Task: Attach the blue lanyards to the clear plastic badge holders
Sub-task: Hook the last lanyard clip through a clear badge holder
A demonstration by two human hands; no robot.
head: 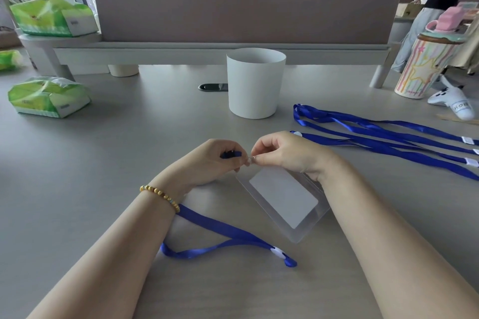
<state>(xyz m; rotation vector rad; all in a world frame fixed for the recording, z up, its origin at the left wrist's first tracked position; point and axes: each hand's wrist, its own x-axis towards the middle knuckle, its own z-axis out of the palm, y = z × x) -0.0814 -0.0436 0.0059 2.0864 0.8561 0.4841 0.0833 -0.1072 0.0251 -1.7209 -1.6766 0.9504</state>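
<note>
Blue lanyard [220, 237] trails across tabletop [103, 163] under left wrist. Left hand [210, 160] grips its blue end; right hand [282, 153] pinches the clip at the clear badge holder [285, 202] top. Spare lanyards [388, 137] lie right.

"HO" on white plush toy [457, 105], tissue pack [49, 97] print illegible

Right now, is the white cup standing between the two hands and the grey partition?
Yes, the white cup stands upright on the desk, beyond both hands and in front of the grey partition.
</note>
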